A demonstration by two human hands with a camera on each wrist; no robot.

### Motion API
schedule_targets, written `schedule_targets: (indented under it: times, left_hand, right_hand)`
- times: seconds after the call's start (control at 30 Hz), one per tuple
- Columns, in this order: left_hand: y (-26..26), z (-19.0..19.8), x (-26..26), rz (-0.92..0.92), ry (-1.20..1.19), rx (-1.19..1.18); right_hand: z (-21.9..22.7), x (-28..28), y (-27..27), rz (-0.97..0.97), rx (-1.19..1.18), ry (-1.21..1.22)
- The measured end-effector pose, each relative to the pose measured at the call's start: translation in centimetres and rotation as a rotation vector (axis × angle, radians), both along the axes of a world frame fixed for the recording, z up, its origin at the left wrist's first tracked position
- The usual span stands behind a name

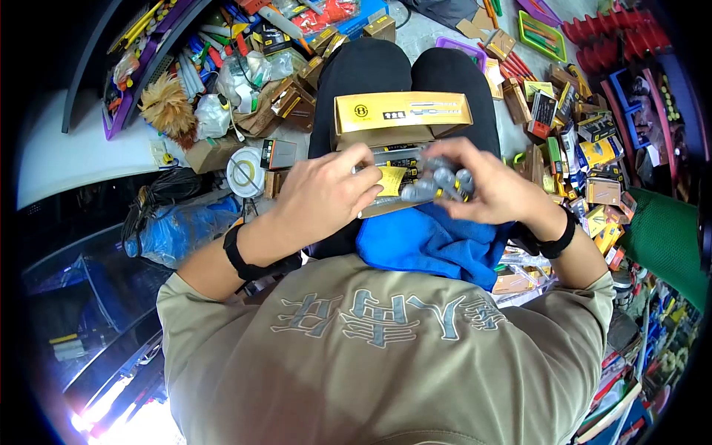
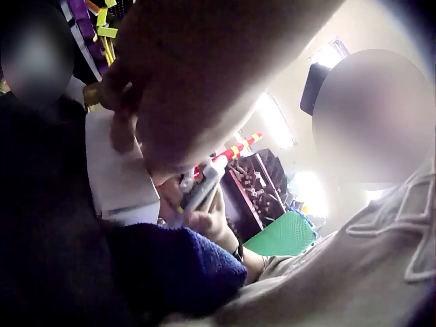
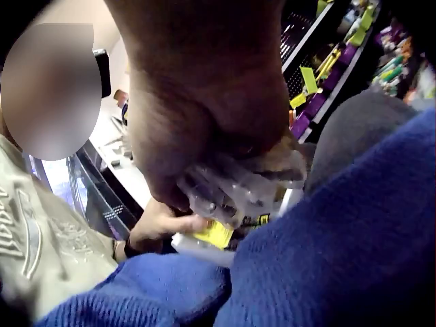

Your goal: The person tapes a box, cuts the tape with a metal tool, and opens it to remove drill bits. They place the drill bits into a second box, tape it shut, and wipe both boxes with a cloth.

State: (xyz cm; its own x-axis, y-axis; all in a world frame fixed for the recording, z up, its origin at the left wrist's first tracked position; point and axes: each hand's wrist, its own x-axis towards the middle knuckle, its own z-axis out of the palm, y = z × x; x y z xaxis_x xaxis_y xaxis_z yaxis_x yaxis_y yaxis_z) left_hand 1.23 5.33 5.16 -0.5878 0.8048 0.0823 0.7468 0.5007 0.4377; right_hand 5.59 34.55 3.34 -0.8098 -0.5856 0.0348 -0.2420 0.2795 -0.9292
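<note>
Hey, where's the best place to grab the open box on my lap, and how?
Probably grip the open box by its two ends, from left and right: it stretches sideways, and its raised lid on the far side looks like thin card that might bend.

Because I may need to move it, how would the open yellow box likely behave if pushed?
The box may tip, since it seems to rest across the person's legs. Its raised flap probably bends easily; it looks like thin card.

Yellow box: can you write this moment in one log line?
right hand: holds grey items | left hand: by yellow slip | yellow box: open, on lap
</note>
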Motion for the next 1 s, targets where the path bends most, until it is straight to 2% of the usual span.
schedule_targets:
  times: [0.07,0.13,0.23,0.3,0.4,0.47,0.5,0.53,0.6,0.63,0.77,0.83,0.93,0.97,1.0]
  left_hand:
    - [0.1,0.4,0.3,0.022,0.029,-0.005]
    - [0.2,1.0,0.2,0.046,0.065,-0.013]
    - [-0.2,2.7,-0.3,0.035,-0.063,0.068]
    - [-0.6,4.8,-0.9,0.007,-0.323,-0.002]
    - [-1.0,4.8,-1.0,-0.031,-0.242,-0.072]
    - [-1.2,3.0,-0.8,-0.064,-0.18,-0.061]
    - [-1.3,2.3,-0.7,-0.096,-0.121,-0.048]
    - [-1.3,2.1,-0.8,-0.098,-0.125,-0.047]
    - [-1.2,1.7,-0.7,-0.208,-0.109,-0.12]
    - [-1.2,1.8,-0.7,-0.228,-0.114,-0.133]
    - [-0.7,2.9,-0.8,-0.202,-0.058,-0.177]
    - [-0.3,2.8,-0.7,-0.086,0.019,-0.137]
    - [-0.1,2.5,-0.8,-0.134,0.029,-0.114]
    - [-0.2,2.2,-0.8,-0.136,0.028,-0.114]
    - [-0.4,1.9,-0.9,-0.164,0.016,-0.137]
  right_hand:
    - [0.0,-0.8,0.3,-0.067,0.095,0.192]
    - [0.5,-1.1,-0.7,-0.068,0.154,0.222]
    - [0.6,-0.6,-3.2,-0.002,0.283,0.145]
    - [-0.4,-0.2,-4.5,0.035,0.249,0.289]
    - [-0.5,-0.6,-4.6,0.085,0.232,0.319]
    - [-0.7,-1.0,-3.6,0.102,0.213,0.167]
    - [-0.8,-1.1,-3.2,0.085,0.143,0.201]
    - [-0.7,-1.3,-2.7,0.092,0.153,0.123]
    - [-1.4,-1.6,-2.1,0.067,0.076,0.122]
    - [-1.5,-1.7,-1.9,0.07,0.109,0.091]
    - [-1.6,-2.5,-2.1,0.134,0.154,0.187]
    - [-2.2,-2.4,-2.7,0.065,0.141,0.247]
    - [-2.1,-2.0,-3.9,0.062,0.117,0.11]
    - [-2.5,-2.0,-4.0,0.088,0.09,0.228]
    - [-2.5,-2.2,-3.8,0.087,0.089,0.228]
